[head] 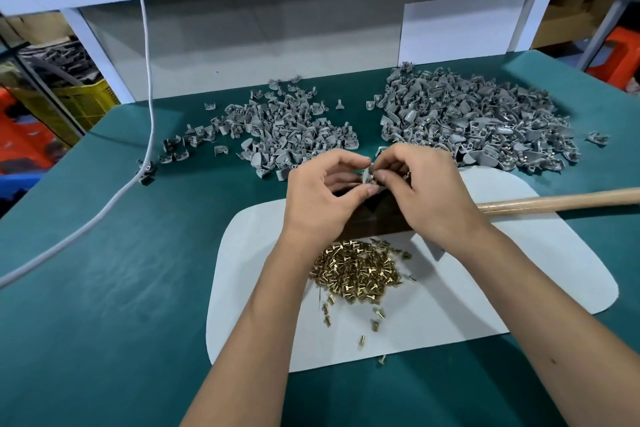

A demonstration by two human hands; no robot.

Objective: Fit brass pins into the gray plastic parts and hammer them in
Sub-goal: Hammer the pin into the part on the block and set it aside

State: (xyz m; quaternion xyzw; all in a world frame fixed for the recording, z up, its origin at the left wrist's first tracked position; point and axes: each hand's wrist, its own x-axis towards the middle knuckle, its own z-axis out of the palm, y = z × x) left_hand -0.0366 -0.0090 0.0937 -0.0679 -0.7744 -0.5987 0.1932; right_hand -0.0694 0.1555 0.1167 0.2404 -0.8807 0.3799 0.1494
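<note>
one gray plastic part (366, 177) sits at frame centre, pinched between the left hand (323, 194) and right hand (420, 189), fingertips of both curled around it; whether a pin is seated there is too small to tell. a heap of brass pins (356, 272), too many to count, lies at 6 o'clock on a white mat (519, 270). two piles of gray parts, left pile (277, 128) at 11 and right pile (478, 121) at 1. a wooden handle (561, 200) lies at 3. a white cable (147, 80) crosses the green table (104, 288) at 9.
</note>
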